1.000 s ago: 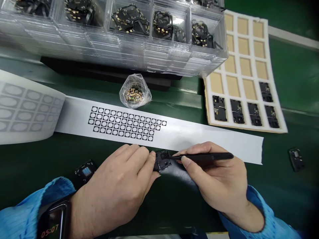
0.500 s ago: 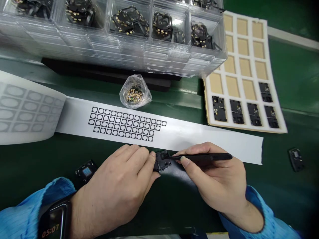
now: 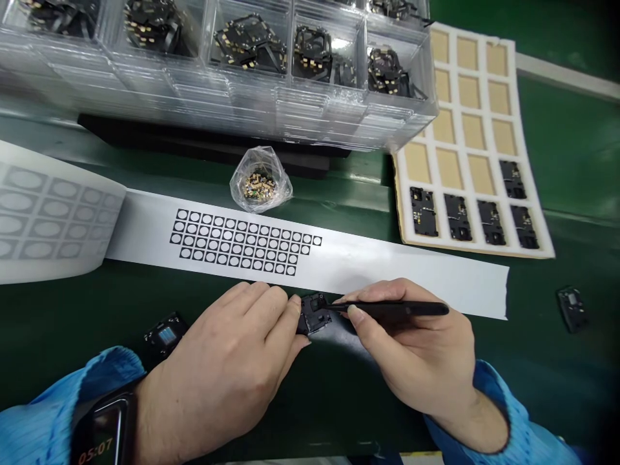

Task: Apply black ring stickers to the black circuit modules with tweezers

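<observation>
My left hand (image 3: 237, 355) is closed on a small black electronic module (image 3: 314, 316), pinched by its left side just below the sticker strip. Black tweezers (image 3: 402, 309) lie in my right hand (image 3: 411, 349), which is closed around them, thumb beneath. Their tips point left and meet the module's upper right part; whether they grip anything there is too small to tell. Above both hands runs a white strip (image 3: 358, 258) bearing rows of black square stickers with round, light centres. Another black module (image 3: 167, 334) with a bluish window lies left of my left hand.
Clear plastic compartment boxes (image 3: 271, 110) with black parts stand at the back. A plastic bag (image 3: 261, 181) of tiny gold-coloured parts sits before them. At right is a white foam tray (image 3: 477, 242) holding several black modules, with a single module (image 3: 572, 310) lying below it.
The whole view has shifted very slightly. Both hands, the module and the tweezers keep nearly the same positions relative to each other.
</observation>
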The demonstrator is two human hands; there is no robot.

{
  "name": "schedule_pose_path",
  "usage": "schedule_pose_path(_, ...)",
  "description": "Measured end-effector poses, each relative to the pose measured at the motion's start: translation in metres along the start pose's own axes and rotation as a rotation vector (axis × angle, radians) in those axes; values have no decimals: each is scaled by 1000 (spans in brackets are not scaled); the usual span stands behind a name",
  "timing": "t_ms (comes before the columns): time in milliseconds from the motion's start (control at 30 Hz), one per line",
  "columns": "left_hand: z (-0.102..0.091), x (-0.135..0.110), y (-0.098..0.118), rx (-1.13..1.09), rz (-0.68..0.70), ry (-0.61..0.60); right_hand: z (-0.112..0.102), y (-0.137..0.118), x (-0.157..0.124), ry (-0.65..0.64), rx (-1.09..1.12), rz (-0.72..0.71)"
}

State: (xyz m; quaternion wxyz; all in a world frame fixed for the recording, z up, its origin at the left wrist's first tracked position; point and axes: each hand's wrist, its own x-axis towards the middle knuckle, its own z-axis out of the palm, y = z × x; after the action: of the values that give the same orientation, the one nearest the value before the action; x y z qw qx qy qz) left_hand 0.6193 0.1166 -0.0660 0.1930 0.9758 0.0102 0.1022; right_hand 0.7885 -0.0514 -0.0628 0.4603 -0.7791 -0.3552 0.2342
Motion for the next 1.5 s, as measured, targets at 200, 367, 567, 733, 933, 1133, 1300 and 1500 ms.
schedule_pose_path(200, 0, 0, 1, -9, -8, -23, 0, -3, -6, -22, -25, -77)
schedule_pose_path(367, -2, 1, 1, -13, -20, -25, 2, -8, -7, -10, -72, -203)
schedule_pose_path(567, -2, 1, 0, -42, -35, -67, 4, -16, -2, -7, -147, -206)
schedule_pose_path(733, -1, -4, 1, -40, -29, -102, 4, -24, 0, -23, -242, -280)
schedule_pose_path(933, -1, 0, 2, -4, -17, -198, 4, -23, -2, -89, -268, -333)
schedule_pose_path(1133, -2, 5, 2, 3, 2, -207, -2, -19, -5, -115, -305, -265)
schedule_pose_path(1300, -3, 5, 2, 7, 8, -200, -9, -24, -4, -63, -240, -246)
schedule_pose_path(1500, -4, 1, 2, 1, 22, -183, -7, -22, 0, -108, -135, -274)
